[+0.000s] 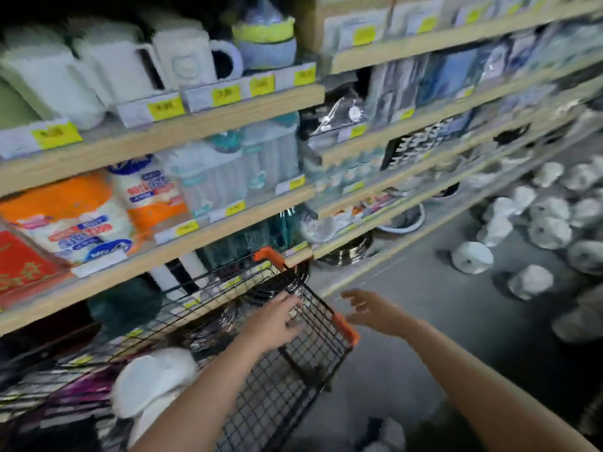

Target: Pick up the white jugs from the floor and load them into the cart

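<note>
Both the left hand [280,316] and right hand [367,309] hover empty with fingers spread over the cart [326,324] rim, 1 jug [153,380] inside, jugs [473,257] scattered across the floor [424,321], so a careless step could kick them.

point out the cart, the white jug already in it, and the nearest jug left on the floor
cart [346,331]: head view, on the orange corner of its wire rim
white jug in the cart [153,380]: head view, on its rounded body
nearest floor jug [471,257]: head view, on its round end
</note>
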Available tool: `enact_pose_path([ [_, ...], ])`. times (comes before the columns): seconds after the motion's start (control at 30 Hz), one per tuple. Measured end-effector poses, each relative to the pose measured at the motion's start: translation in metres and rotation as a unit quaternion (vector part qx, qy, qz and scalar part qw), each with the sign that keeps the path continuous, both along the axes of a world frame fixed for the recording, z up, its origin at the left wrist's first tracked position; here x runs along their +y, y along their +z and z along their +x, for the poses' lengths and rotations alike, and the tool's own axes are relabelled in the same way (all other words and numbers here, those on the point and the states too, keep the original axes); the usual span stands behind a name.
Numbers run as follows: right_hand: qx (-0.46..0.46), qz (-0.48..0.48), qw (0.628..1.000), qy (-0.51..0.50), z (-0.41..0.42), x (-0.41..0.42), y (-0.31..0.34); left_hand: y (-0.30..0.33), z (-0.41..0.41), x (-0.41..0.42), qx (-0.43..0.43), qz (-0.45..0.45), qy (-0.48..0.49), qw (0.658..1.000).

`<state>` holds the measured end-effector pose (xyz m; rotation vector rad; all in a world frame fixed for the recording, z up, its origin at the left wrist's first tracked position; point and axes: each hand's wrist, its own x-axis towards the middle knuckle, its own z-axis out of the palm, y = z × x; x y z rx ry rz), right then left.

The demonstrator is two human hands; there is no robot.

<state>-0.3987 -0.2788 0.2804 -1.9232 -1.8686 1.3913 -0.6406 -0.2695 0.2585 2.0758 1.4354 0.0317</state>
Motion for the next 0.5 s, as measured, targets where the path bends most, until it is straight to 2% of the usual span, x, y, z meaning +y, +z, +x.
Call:
enact_pose_path([
  [0.33,-0.025,0.012,0.996,-0.080,0.268,0.026,0.012,0.008,0.294,0.083,-0.038,0.024,-0.095,0.994],
  [0.5,-0.028,0.009,0.988,-0.150,0.372,0.033,0.006,0.006,0.397,0.118,-0.052,0.010,-0.147,0.988],
])
